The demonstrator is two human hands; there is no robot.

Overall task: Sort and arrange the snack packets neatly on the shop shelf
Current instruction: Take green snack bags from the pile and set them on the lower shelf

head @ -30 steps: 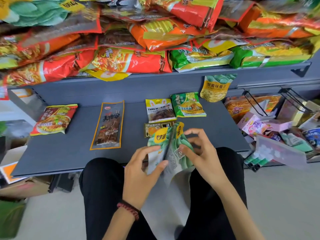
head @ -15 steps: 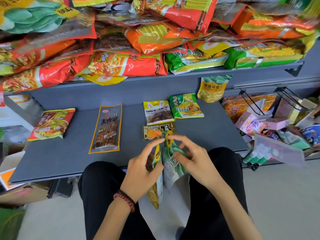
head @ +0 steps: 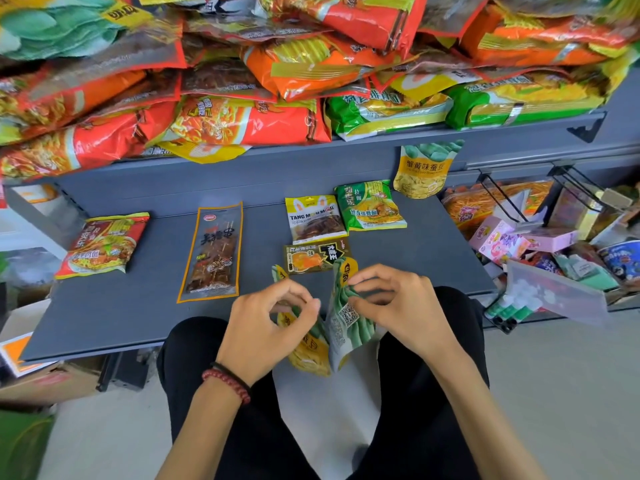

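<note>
Hands: left [head: 266,327], right [head: 398,306], each pinching green-yellow packet [head: 349,323].

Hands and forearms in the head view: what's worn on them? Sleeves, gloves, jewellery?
Both forearms are bare, with no sleeves or gloves in view. The left hand has a dark red beaded bracelet on its wrist, with a thin black band beside it. The right hand and its wrist carry nothing. No rings can be seen.

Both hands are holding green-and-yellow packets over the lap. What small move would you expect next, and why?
Probably setting one packet down by the matching green-and-yellow pouch standing at the back of the grey shelf. The left hand and right hand each pinch a packet of that kind, and the shelf's other packets lie sorted apart.
</note>
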